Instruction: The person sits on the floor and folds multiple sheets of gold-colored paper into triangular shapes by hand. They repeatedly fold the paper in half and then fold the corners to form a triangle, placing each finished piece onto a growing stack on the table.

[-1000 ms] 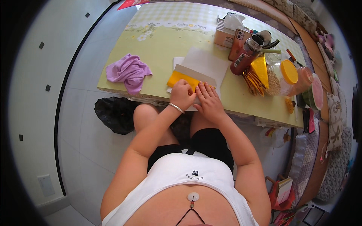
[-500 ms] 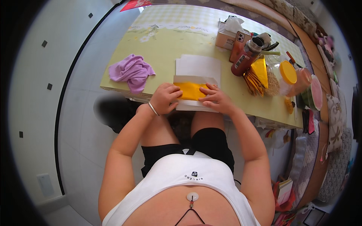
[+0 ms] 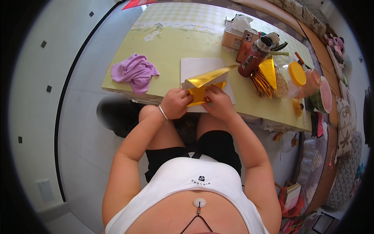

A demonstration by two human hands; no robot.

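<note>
Between my hands is a sheet of gold foil paper (image 3: 198, 96), partly folded, its far flap curling up toward the bottle. My left hand (image 3: 176, 103) pinches its left edge, a bangle on that wrist. With bent fingers my right hand (image 3: 218, 102) grips the right part of the foil paper. Beneath it lies a stack of white paper (image 3: 198, 66) at the table's near edge. Some of the foil's underside is hidden by my fingers.
A purple cloth (image 3: 135, 72) lies at the left of the table (image 3: 163, 50). To the right stand a dark red bottle (image 3: 253, 58), a phone (image 3: 247, 43), a tissue box (image 3: 232, 37), folded gold foil pieces (image 3: 265, 80) and a yellow-lidded jar (image 3: 297, 75).
The gold foil paper has been lifted off the white stack, and its far flap now rises and curls. Both hands have closed on it, the right one shifting slightly left.
</note>
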